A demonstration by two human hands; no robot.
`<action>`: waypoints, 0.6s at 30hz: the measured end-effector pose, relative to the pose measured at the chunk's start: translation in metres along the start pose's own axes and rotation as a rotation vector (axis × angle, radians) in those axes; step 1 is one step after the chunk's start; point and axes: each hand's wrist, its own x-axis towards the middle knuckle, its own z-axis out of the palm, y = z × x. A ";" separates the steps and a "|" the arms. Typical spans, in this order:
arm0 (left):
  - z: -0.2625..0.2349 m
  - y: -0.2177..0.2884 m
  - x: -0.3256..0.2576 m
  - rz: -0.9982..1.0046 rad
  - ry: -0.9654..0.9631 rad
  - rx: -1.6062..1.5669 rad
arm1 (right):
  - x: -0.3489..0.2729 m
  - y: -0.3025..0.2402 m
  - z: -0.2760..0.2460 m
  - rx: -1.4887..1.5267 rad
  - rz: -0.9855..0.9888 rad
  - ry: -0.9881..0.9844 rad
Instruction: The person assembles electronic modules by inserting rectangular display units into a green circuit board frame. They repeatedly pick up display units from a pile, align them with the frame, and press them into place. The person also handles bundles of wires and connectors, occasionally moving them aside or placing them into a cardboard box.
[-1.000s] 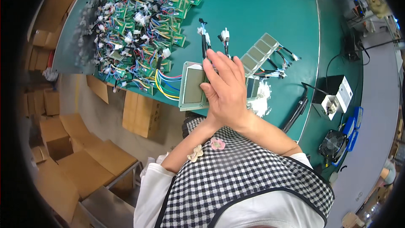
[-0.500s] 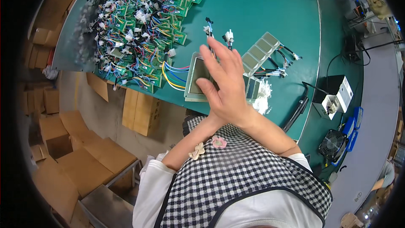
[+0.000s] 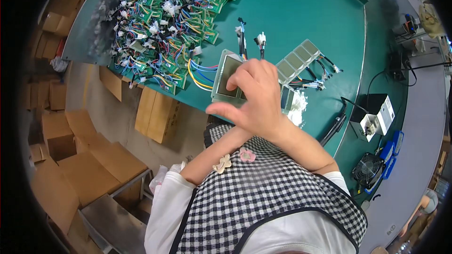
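My right hand [image 3: 258, 96] is over a circuit board with a grey LCD screen [image 3: 230, 68], back of the hand up. Its thumb stretches out to the left, well apart from the bent fingers, and nothing shows in its grasp. The outer fingertips are hidden. My left forearm [image 3: 219, 146] crosses beneath the right wrist; the left hand is hidden behind the right. Red, blue and yellow wires [image 3: 200, 79] run from the board's left side. To the right lies a row of several grey LCD panels [image 3: 297, 60] with cables, beside crumpled white material [image 3: 297, 108].
Green boards with tangled wires [image 3: 165, 33] cover the table's left part. Cable ends with connectors [image 3: 261, 41] lie beyond my hand. At right are a black-handled tool [image 3: 333, 129], a black-and-white box [image 3: 376, 113] and a fan [image 3: 366, 169]. Cardboard boxes [image 3: 157, 115] stand on the floor.
My right hand's fingers have gone from stretched out to bent, and its thumb has spread to the left. The whole view has shifted slightly.
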 end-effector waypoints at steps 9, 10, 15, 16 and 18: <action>0.007 0.013 0.006 0.228 -0.200 -0.409 | 0.022 0.001 -0.013 0.132 0.250 -0.363; 0.006 0.016 0.003 0.279 -0.102 0.059 | 0.021 0.003 -0.012 0.155 0.254 -0.355; -0.006 0.007 -0.009 0.202 0.050 0.685 | 0.018 0.010 -0.011 0.145 0.132 -0.295; -0.006 0.007 -0.009 0.224 0.072 0.708 | 0.018 0.012 -0.015 0.112 0.073 -0.294; -0.007 0.005 -0.010 0.243 0.065 0.765 | 0.017 0.015 -0.018 0.054 -0.023 -0.307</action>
